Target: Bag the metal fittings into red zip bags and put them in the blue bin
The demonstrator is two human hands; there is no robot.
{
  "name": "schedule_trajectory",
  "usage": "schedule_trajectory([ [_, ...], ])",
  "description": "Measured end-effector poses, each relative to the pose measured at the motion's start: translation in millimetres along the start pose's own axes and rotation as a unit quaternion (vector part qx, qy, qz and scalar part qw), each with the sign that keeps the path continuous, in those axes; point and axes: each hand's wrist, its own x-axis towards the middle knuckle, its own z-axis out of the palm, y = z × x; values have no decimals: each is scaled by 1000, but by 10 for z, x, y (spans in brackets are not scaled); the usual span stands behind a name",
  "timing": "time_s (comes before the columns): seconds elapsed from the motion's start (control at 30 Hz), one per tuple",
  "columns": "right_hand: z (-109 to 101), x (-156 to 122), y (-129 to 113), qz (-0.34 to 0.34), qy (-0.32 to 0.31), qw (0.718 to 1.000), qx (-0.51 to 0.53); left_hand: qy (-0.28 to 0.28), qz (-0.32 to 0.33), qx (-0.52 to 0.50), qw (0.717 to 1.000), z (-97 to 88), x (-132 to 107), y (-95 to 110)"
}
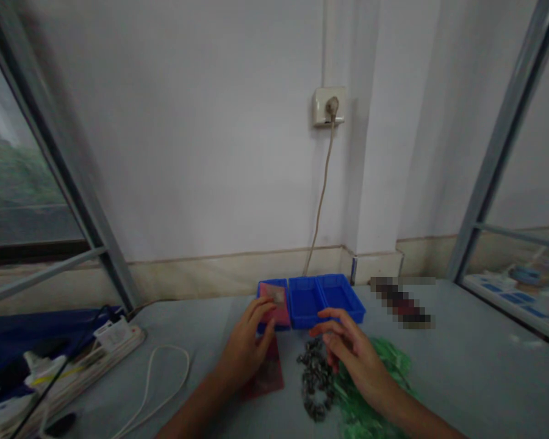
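Note:
My left hand [247,344] reaches toward the leftmost blue bin [273,303], fingers curled near a pink sheet lying in it; whether it grips anything is unclear. Under that hand lies a dark red sheet [269,375] on the table. My right hand [352,350] hovers over a heap of small dark metal parts [315,381], its fingers bent and pinched together above the pile. Two more blue bins [327,297] stand to the right of the first. A green plastic bag [384,366] lies beneath my right forearm.
A power strip [114,347] with a white cable loop [165,378] sits at the left. A wall socket [329,107] with a cord hangs above the bins. Metal frame posts stand at both sides. A blurred dark object [402,303] lies right of the bins.

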Motion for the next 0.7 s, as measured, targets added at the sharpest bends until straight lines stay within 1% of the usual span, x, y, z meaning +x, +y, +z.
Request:
schedule_trajectory([
  [0.07,-2,8,11,-1,5,1000,-9,-4,-20,11,1000,8,20,-105],
  [0.2,-6,21,30,-8,11,1000,-18,-26,-26,27,999,30,15,-218],
  [0.53,-16,-16,61,-14,11,997,-70,-76,-4,66,995,53,1,-304],
  [0.7,-14,-7,71,-14,8,995,-95,-62,-9,89,994,69,3,-281],
])
